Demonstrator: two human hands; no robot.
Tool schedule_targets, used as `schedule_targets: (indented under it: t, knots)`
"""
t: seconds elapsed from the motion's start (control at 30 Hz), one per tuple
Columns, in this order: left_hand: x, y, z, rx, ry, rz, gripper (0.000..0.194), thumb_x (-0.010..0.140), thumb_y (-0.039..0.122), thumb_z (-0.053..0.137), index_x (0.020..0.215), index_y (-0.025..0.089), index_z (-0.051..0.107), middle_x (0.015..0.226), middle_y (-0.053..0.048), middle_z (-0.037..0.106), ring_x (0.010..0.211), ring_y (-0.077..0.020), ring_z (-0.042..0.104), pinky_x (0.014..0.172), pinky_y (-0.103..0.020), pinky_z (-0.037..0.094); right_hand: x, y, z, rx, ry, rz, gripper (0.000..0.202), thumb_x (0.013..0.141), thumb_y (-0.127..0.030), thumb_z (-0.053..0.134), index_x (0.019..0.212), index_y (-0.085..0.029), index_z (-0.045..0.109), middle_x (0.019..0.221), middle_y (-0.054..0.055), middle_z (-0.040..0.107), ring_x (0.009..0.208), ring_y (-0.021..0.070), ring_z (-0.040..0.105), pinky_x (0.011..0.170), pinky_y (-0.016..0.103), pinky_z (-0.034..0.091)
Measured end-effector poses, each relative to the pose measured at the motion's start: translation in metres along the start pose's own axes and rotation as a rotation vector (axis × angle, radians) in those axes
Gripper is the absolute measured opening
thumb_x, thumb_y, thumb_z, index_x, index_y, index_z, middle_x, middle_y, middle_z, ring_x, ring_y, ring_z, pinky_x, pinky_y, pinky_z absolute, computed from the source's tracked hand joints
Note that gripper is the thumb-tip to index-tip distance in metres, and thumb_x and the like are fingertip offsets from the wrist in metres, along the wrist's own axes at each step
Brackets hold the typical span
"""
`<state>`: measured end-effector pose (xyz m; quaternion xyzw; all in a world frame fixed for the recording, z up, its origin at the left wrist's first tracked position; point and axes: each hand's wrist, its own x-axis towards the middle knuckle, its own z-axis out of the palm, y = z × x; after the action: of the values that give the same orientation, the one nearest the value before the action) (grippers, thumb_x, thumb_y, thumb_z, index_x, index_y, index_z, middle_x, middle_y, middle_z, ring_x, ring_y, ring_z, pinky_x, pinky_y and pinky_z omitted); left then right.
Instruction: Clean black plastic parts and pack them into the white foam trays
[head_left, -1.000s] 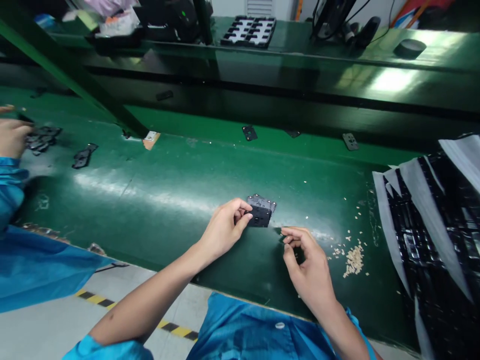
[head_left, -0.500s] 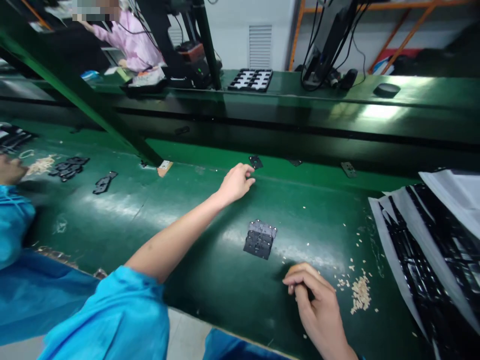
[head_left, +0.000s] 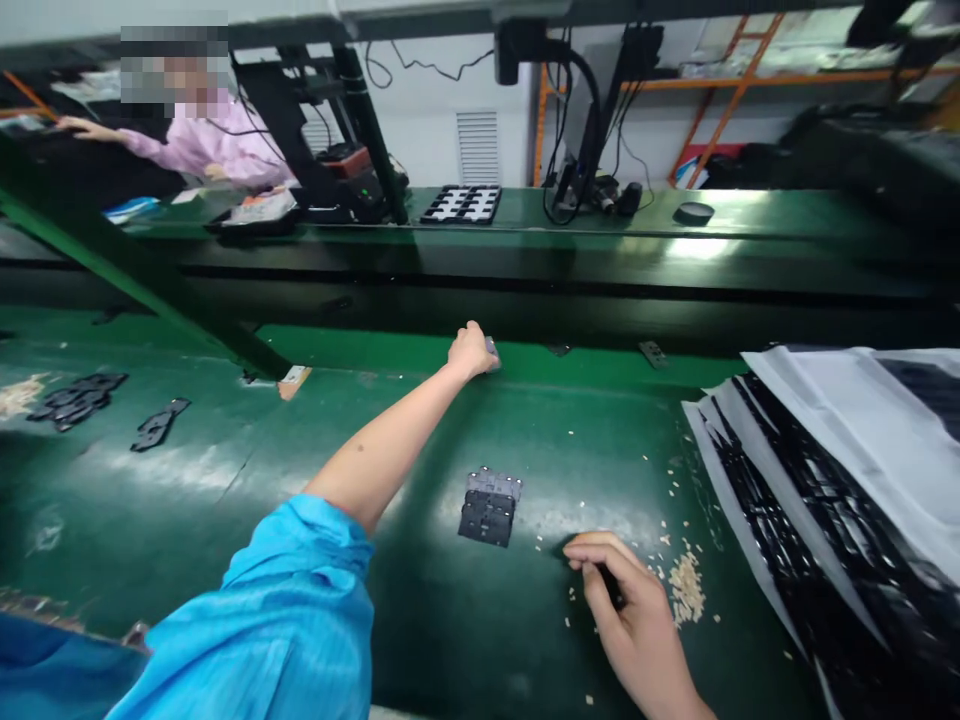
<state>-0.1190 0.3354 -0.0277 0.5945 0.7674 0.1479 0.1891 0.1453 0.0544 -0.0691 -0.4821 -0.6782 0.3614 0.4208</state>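
Observation:
My left hand [head_left: 471,350] reaches far out over the bench's back strip, its fingers closed on a small dark plate [head_left: 491,352] that is partly hidden by them. Near the front, my right hand [head_left: 626,600] hovers with its fingers curled and thumb against the fingertips; whether something small is between them cannot be made out. Overlapping black plates [head_left: 487,515] lie on the green bench [head_left: 420,590] between my two hands. A pile of small pale pieces [head_left: 686,588] sits just right of my right hand, with loose ones scattered around.
White sheets with black strips [head_left: 847,480] cover the right side. More black parts [head_left: 79,398] lie at the left, beyond a slanting green post [head_left: 150,275]. Flat parts [head_left: 652,352] rest on the back strip. A person in pink [head_left: 217,140] is across the bench.
My left hand has moved onto the dark plate at the back and closed on it. The view has shifted, and the neighbour's hand at the left has gone out of sight.

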Motion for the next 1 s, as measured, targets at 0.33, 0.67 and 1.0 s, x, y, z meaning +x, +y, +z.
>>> schedule_targets:
  t: [0.33,0.67,1.0]
  knots:
    - [-0.145,0.049,-0.012,-0.268,-0.271,0.493,0.003,0.082,0.014,0.072,0.083,0.016,0.07,0.08,-0.002,0.074,0.074,-0.0167,0.067,0.071,-0.028,0.048,-0.006,-0.018,-0.042,-0.139,0.17,-0.007,0.014,0.101,-0.018,0.063,0.106,-0.022,0.075,0.105,0.007,0.077,0.097,0.0221,0.075,0.086,0.035,0.061]
    - [-0.226,-0.018,-0.009,-0.554,-0.266,0.327,0.012,0.092,0.03,0.066,0.092,0.018,0.065,0.09,-0.003,0.074,0.082,-0.0183,0.069,0.076,-0.03,0.053,-0.079,-0.004,0.016,-0.604,-0.63,-0.486,0.072,0.104,-0.05,0.063,0.16,-0.009,0.046,0.169,0.013,0.043,0.157,0.0302,0.042,0.133,0.05,0.031]
    - [-0.27,-0.077,-0.026,-0.566,-0.265,0.234,0.012,0.095,0.031,0.068,0.092,0.02,0.065,0.101,-0.004,0.077,0.093,-0.0198,0.07,0.087,-0.033,0.053,-0.037,0.027,-0.028,-0.761,-0.27,-0.322,0.074,0.108,-0.019,0.051,0.172,-0.015,0.016,0.167,0.02,0.046,0.158,0.0357,0.039,0.123,0.067,0.041]
